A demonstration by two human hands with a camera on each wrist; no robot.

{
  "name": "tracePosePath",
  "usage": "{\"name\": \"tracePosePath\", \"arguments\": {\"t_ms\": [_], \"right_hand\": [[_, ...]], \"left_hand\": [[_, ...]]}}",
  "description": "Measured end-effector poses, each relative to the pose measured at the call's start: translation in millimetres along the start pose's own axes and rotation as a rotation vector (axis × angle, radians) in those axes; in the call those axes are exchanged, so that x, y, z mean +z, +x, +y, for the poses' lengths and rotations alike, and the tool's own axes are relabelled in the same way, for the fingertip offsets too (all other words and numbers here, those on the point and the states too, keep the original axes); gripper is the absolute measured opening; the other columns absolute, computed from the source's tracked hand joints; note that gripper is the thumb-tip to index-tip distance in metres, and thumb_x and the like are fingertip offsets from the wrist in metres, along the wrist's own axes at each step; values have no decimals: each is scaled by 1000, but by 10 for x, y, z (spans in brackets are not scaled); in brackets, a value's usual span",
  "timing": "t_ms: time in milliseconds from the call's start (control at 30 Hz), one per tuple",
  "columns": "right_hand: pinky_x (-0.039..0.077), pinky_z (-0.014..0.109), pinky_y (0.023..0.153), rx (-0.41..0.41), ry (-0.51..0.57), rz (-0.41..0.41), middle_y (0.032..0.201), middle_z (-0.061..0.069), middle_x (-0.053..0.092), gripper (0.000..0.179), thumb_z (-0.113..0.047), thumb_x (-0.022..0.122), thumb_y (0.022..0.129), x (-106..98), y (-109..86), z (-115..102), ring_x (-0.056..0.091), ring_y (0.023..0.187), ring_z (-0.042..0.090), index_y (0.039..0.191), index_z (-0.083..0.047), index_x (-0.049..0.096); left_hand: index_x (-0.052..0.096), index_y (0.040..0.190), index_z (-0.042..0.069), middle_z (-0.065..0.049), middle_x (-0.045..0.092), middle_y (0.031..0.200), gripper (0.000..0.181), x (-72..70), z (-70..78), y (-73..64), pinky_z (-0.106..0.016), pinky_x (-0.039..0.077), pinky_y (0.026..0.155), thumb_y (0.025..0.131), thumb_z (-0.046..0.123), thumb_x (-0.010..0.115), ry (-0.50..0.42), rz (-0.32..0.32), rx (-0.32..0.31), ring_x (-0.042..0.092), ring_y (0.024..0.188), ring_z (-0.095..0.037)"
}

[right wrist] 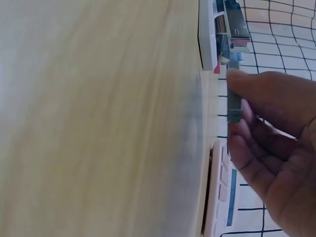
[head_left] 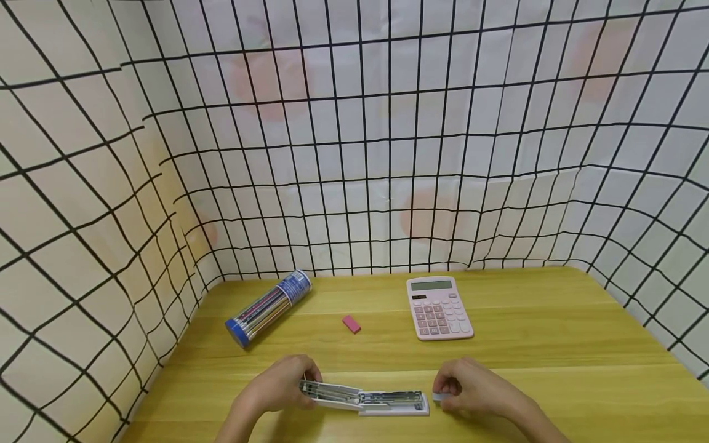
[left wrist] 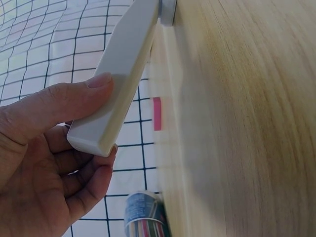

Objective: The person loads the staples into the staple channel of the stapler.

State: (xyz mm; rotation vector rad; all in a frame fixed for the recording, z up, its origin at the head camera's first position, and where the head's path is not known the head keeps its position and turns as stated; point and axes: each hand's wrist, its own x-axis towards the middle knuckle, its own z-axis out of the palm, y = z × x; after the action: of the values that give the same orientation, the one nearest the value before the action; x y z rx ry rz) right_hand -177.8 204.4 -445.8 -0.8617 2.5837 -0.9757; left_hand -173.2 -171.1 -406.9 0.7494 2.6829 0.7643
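A white stapler (head_left: 394, 411) lies folded open in front of me, its base flat on the table and its metal inside facing up. My left hand (head_left: 284, 383) grips the far end of its raised top arm; in the left wrist view the thumb presses on the smooth white cover (left wrist: 126, 59). Just beyond the base's right end, my right hand (head_left: 471, 389) pinches a small grey strip of staples (right wrist: 234, 101) between thumb and fingers. A narrow gap separates the strip from the base.
A clear tube of pencils (head_left: 268, 311) with blue ends lies at the back left of the wooden table (head_left: 526, 344). A pink eraser (head_left: 351, 324) lies mid-table, and a pink calculator (head_left: 440, 307) sits right of it. Grid-patterned cloth (head_left: 354, 154) walls the back and sides.
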Motion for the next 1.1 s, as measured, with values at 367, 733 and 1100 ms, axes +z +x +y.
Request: {"name": "tracePosePath", "arguments": {"t_ms": [367, 733, 1100], "right_hand": [[45, 17, 61, -72, -74, 89, 78, -17, 59, 15, -17, 79, 76, 26, 32, -122, 48, 70, -6, 86, -19, 69], [45, 17, 60, -83, -72, 103, 80, -15, 61, 15, -15, 79, 76, 60, 53, -171, 47, 70, -6, 87, -17, 69], [44, 16, 60, -100, -75, 94, 79, -16, 60, 17, -10, 77, 74, 87, 93, -210, 46, 69, -6, 87, -17, 69]], "left_hand": [[66, 89, 13, 10, 61, 81, 29, 8, -14, 13, -24, 46, 71, 67, 11, 85, -3, -9, -6, 48, 73, -1], [67, 90, 12, 9, 62, 83, 29, -1, -3, 7, -24, 46, 72, 68, 11, 85, -1, -15, -19, 49, 74, -1], [66, 89, 12, 9, 61, 81, 29, 0, -9, 3, -24, 45, 71, 67, 10, 85, -11, -8, -23, 48, 73, -2]]}}
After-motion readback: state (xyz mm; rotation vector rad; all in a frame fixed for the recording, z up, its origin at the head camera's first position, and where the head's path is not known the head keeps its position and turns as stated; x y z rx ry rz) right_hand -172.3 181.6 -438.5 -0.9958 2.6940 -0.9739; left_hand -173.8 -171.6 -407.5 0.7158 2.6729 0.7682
